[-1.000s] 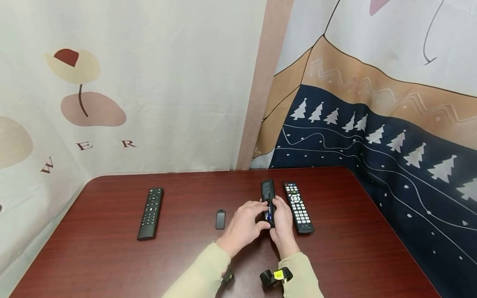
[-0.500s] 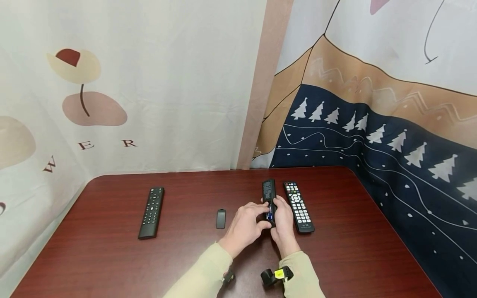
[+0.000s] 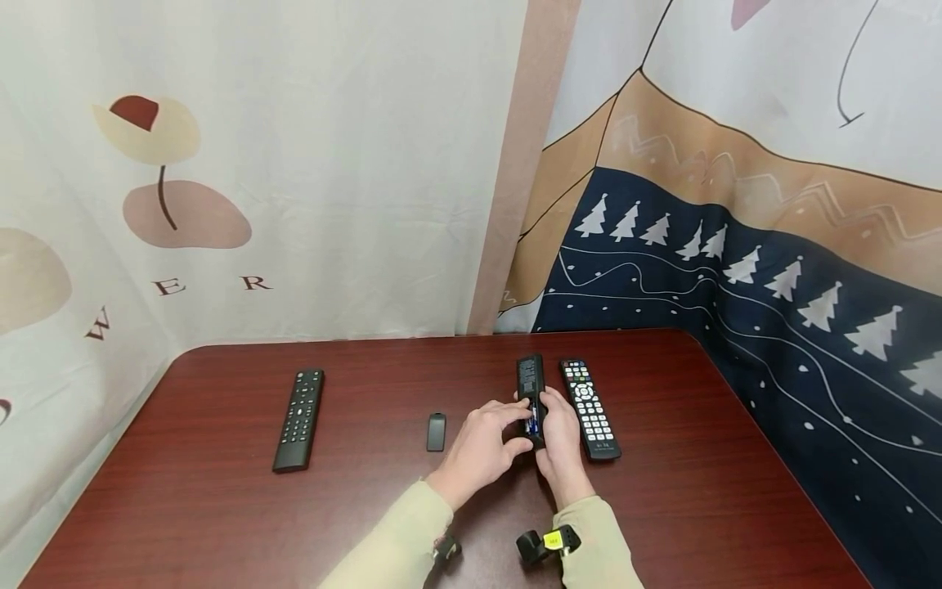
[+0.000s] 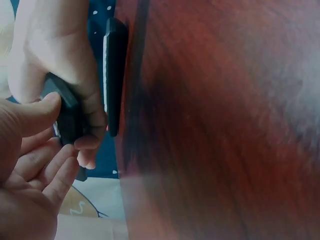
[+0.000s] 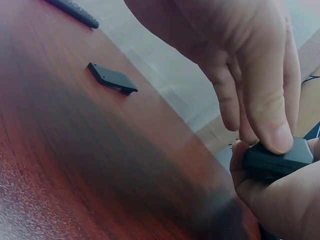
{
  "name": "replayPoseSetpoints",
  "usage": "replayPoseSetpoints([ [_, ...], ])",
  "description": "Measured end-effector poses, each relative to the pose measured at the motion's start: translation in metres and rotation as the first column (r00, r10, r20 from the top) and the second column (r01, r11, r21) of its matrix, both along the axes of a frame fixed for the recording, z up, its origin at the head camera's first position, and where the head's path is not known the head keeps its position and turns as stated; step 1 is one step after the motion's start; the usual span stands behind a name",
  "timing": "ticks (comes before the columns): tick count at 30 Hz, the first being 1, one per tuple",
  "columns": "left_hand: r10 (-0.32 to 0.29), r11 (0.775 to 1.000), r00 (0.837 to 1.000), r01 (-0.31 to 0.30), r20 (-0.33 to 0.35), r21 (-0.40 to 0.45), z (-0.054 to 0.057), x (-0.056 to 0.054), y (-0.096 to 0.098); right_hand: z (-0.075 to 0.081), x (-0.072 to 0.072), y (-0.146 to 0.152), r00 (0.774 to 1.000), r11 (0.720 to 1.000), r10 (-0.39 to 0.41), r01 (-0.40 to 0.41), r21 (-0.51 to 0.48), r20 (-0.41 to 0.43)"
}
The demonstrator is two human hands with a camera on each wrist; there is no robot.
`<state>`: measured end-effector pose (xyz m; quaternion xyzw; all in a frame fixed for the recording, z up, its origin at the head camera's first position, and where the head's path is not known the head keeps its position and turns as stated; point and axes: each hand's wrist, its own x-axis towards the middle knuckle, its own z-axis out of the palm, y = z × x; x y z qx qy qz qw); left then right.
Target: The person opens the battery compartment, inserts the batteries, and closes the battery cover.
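Observation:
A black remote control (image 3: 529, 376) is held back side up over the table's right half, its battery compartment uncovered with blue batteries (image 3: 531, 421) partly visible inside. My right hand (image 3: 561, 433) grips it from the right, palm and fingers wrapped around its body. From the left, my left hand (image 3: 478, 450) has its fingertips at the compartment and its thumb on the near end. The left wrist view shows that thumb against the remote's dark end (image 4: 70, 117); the right wrist view shows it pressing there too. The loose battery cover (image 3: 436, 432) lies left of my hands.
A black remote with white buttons (image 3: 591, 409) lies close to the right of my right hand. Another black remote (image 3: 298, 421) lies on the left part of the reddish-brown table (image 3: 368, 507). Printed curtains (image 3: 353, 204) hang behind the table's back edge.
Both hands stay around the remote at nearly the same spot, with only slight finger shifts. The view has moved a little. The cover and other remotes stay where they lay.

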<state>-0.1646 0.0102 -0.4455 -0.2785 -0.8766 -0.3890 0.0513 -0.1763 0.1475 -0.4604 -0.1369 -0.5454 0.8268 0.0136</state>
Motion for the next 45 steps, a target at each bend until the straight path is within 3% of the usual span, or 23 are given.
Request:
replayPoseSetpoints([
  [12, -0.052, 0.998, 0.999, 0.052, -0.003, -0.037, 0.000, -0.004, -0.012, -0.003, -0.002, 0.000, 1.000, 1.000, 0.007, -0.008, 0.015, 0.024],
  [26, -0.008, 1.000, 1.000, 0.008, 0.011, -0.023, -0.001, -0.011, -0.027, -0.002, -0.002, 0.001, 0.999, 0.999, 0.039, -0.039, 0.015, -0.006],
  [45, 0.041, 0.996, 0.999, -0.041, 0.000, -0.085, -0.006, -0.016, -0.052, -0.002, -0.002, 0.002, 0.999, 0.999, 0.048, -0.048, -0.008, -0.002],
])
